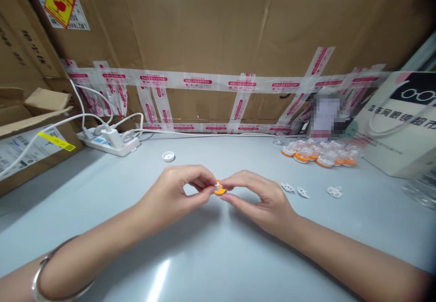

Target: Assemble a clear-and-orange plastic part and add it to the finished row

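Note:
My left hand and my right hand meet above the middle of the grey table. Both pinch a small orange round piece with a white bit on top, held between thumb and fingertips. The fingers of both hands are closed on it. A silver bangle circles my left wrist. Three small white plastic parts lie on the table just right of my right hand.
A pile of orange-and-clear pieces sits at the back right beside a white paper bag. A white cap and a power strip with cables lie back left. Taped cardboard walls the rear; a carton stands left.

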A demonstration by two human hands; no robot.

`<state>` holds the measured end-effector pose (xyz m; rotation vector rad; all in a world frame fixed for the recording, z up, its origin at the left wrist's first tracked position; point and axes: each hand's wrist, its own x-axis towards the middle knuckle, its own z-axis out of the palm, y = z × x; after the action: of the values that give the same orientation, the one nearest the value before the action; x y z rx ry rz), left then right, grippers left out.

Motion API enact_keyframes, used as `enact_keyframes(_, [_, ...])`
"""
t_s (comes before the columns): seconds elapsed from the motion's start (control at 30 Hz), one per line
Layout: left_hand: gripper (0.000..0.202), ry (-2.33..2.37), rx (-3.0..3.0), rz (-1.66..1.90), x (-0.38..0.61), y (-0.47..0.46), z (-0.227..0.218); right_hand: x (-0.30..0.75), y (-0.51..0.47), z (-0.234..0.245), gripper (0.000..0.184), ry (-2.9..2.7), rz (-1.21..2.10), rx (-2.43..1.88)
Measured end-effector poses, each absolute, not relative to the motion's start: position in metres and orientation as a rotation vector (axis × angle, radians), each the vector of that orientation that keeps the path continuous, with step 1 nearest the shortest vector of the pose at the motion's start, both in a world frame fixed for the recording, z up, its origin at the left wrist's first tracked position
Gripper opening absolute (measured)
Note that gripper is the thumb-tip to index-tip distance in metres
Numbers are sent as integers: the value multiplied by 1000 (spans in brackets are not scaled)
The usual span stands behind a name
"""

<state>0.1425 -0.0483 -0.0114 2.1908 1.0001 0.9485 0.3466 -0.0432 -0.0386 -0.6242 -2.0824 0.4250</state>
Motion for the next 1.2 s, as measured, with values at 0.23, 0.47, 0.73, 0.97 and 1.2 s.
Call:
enact_keyframes(0.23, [11, 892, 2020, 1018, 150, -44, -20, 345, -39, -42, 18, -2005, 472, -634])
enact_keyframes(0.47, [50, 1002, 2397, 636, 140, -18, -43, 354, -26, -46, 17, -2020, 527, -901])
enact_keyframes(0.73, [20, 1037, 2386, 616, 148, -16, -49, 357, -21, -53, 12, -2151, 527, -919])
enact_keyframes(0.97, [27, 1092, 2324, 616, 146, -15, -51, 355, -19, -59, 13, -2311, 354, -767])
enact_keyframes(1.2, [28, 1103, 2314, 622, 146, -15, -51, 354, -21, -57, 13, -2397, 176, -695])
